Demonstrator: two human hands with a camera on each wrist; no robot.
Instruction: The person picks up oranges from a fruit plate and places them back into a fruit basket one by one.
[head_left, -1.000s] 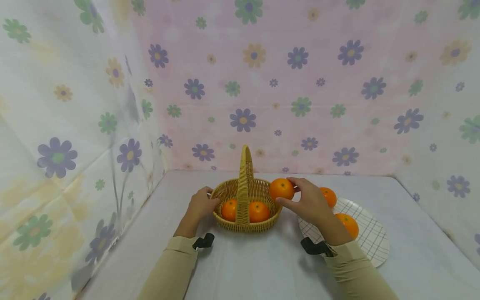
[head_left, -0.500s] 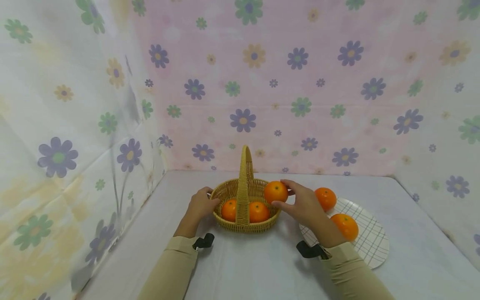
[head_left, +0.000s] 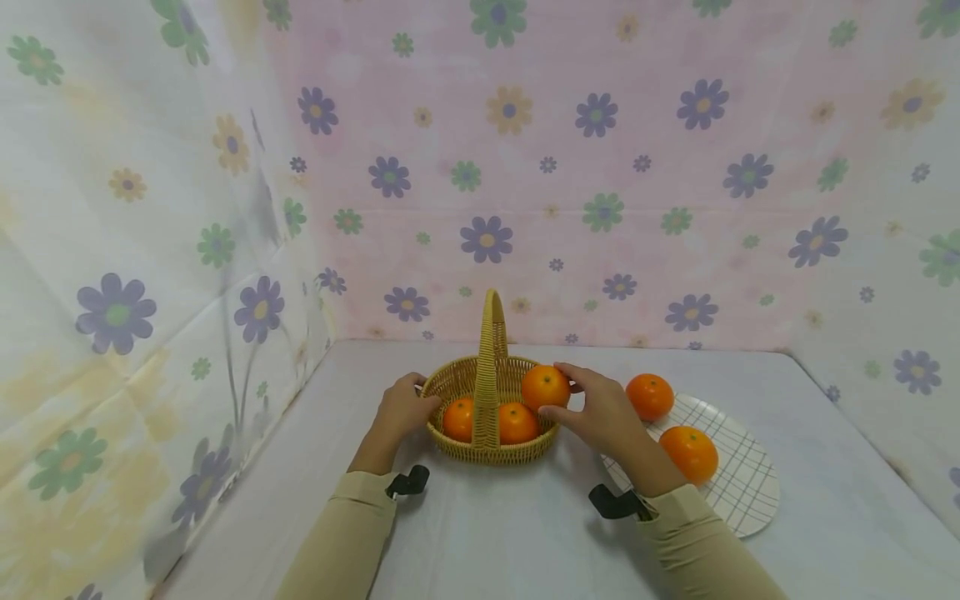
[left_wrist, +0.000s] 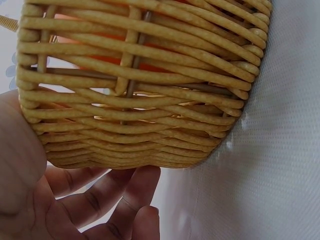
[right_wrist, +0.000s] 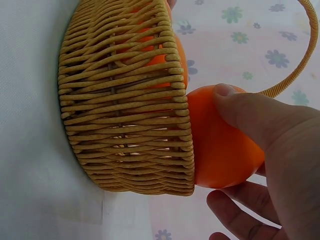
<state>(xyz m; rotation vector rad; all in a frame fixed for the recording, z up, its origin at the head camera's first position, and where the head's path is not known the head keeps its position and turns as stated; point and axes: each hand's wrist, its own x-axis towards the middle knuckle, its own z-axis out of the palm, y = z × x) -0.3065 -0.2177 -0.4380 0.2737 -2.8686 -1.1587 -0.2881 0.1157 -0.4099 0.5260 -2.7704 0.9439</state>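
A yellow wicker basket [head_left: 457, 450] with a tall arched handle [head_left: 487, 383] stands in the middle of the table. My left hand [head_left: 400, 412] holds its left end, thumb over the rim and fingers along the outer wall [left_wrist: 125, 155]. Two oranges lie inside, one [head_left: 458, 419] left of the handle and one [head_left: 517, 423] right of it. Between thumb and fingers, my right hand [head_left: 603, 412] holds a third orange [head_left: 546, 389] at the basket's right end. In the right wrist view this orange [right_wrist: 222, 145] is right at the rim, its lower part hidden by the hand.
To the right lies a white plate [head_left: 753, 471] with a dark grid pattern, bearing an orange [head_left: 688, 455] partly behind my right forearm. Another orange [head_left: 649, 397] is at the plate's far left edge. Flowered cloth [head_left: 487, 167] surrounds the white table [head_left: 487, 533].
My right hand has moved left with its orange, from outside the basket's right rim to over the rim, and slightly lower. The left hand and basket stay put.
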